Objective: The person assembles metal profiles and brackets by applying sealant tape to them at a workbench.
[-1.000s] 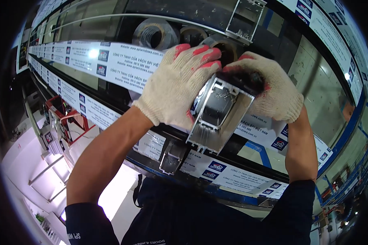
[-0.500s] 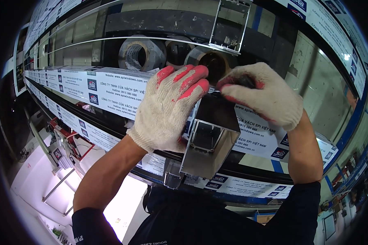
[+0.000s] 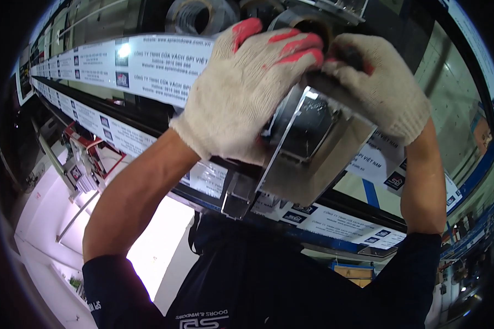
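A short box-shaped aluminium profile (image 3: 335,159) lies across the film-wrapped bars, its hollow end turned toward me. My left hand (image 3: 230,98), in a white knit glove with red fingertips, is closed over its left side, fingers reaching across the far end. My right hand (image 3: 392,82), gloved alike, is pinched beside those fingertips at the profile's far right corner. A small dark thing (image 3: 352,56) shows in its curled fingers, too shadowed to name. Left of the profile sits a smaller metal profile piece (image 3: 239,194).
Long bars wrapped in white printed film (image 3: 153,66) run from left to right under my hands. Behind them stand a grey tape roll (image 3: 177,21) and other rolls, partly hidden by my left hand. Another open-ended profile (image 3: 335,8) juts in at the top.
My view has shifted closer, so the hands and profile appear larger and higher. The profile looks more tilted. Both hands keep their places at its far end.
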Motion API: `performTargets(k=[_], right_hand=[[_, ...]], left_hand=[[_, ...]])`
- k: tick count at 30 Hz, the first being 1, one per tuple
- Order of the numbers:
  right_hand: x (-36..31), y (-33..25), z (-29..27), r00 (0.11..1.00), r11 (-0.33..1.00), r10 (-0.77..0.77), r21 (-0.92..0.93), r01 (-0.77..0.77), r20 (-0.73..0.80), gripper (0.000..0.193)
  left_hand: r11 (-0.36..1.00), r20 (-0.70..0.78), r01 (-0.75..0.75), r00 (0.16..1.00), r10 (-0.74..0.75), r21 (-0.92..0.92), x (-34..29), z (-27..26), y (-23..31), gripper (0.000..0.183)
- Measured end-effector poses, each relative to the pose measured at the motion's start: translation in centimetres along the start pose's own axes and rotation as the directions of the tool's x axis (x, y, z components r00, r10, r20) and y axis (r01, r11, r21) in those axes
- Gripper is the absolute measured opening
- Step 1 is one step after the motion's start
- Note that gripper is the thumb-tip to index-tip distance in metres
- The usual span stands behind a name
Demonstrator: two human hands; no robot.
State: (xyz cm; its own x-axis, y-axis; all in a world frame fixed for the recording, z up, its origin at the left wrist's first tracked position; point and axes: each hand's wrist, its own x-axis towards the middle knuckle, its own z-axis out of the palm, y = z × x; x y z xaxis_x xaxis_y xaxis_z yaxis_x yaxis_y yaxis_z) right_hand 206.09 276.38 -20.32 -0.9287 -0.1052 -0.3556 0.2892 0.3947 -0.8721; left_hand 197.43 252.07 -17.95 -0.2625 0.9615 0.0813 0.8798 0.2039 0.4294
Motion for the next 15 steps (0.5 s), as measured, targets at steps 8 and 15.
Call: performTargets(k=[8, 15], right_hand=[[0.0, -2.0, -0.6, 0.974, 0.955, 0.217, -0.221, -0.199, 0.061, 0.053], [-0.2, 2.1, -0.4, 0.986, 0.961, 0.142, -0.226, -0.159, -0.087, 0.063]], left_hand=[[0.993, -0.105, 0.014, 0.994, -0.026, -0.119, -1.1, 0.6, -0.6, 0.097], [0.995, -0.089, 0.035, 0.995, -0.044, -0.093, -0.8, 1.4, 0.0, 0.123]])
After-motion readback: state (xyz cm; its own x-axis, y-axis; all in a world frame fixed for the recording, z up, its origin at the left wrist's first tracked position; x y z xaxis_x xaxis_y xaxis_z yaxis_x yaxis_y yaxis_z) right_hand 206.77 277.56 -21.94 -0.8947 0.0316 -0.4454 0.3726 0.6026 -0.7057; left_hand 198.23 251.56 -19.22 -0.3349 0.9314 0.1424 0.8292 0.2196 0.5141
